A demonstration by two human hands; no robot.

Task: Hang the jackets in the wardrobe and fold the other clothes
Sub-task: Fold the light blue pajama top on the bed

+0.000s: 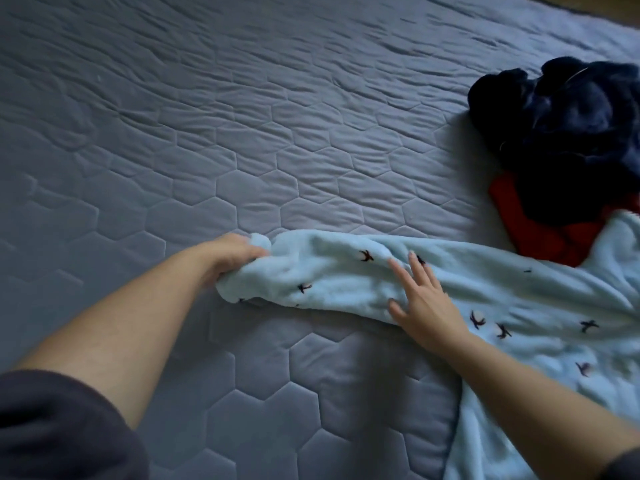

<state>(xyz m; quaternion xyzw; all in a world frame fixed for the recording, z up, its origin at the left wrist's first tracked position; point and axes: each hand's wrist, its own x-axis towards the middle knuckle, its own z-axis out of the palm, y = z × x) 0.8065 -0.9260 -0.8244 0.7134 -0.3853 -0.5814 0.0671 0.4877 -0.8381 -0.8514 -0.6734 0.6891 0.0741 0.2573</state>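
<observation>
As L hand (235, 258) grips end, blue garment (339, 278) lies L-R, R hand (422, 303) flat atop.

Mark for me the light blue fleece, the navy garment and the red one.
light blue fleece (346, 282): head view, middle of the stretched part.
navy garment (571, 133): head view, middle of the crumpled heap.
red garment (536, 237): head view, bare part below the navy heap.
</observation>
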